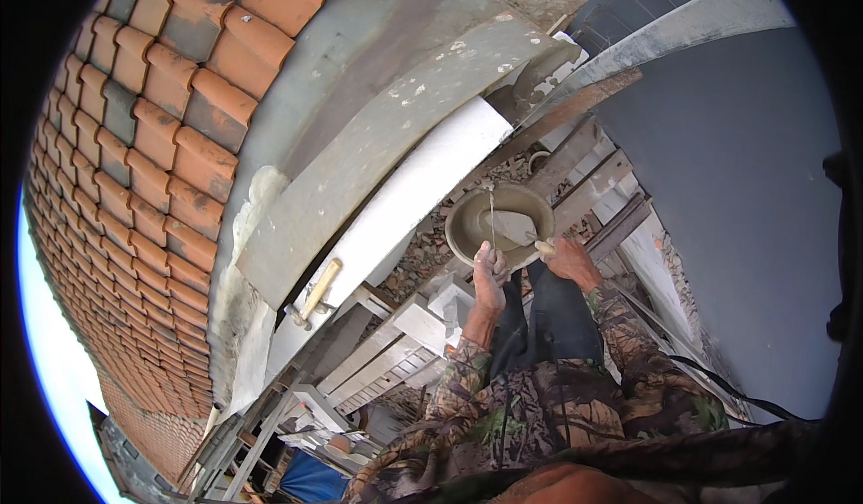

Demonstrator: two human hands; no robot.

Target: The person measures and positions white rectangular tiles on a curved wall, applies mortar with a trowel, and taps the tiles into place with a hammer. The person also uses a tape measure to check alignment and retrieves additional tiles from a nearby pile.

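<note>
My right hand (571, 261) is closed round the handle of a trowel. The trowel's pale, mortar-smeared blade (511, 225) lies over the inside of a round, dirty bucket (457, 230). To its left, my left hand (489, 279) is closed on a thin, straight tool (492, 212) that points away from me across the bucket. That tool is too slender here for its kind to be told. Grey residue coats the bucket's inner wall. My fingers partly hide the near rim.
A hammer (316, 293) with a light handle lies on the white ledge (431, 176) at the left. Beyond it rise a grey sloping slab (387, 135) and orange roof tiles (193, 99). Wooden planks (589, 185) and rubble surround the bucket. A dark grey wall (728, 162) stands at the right.
</note>
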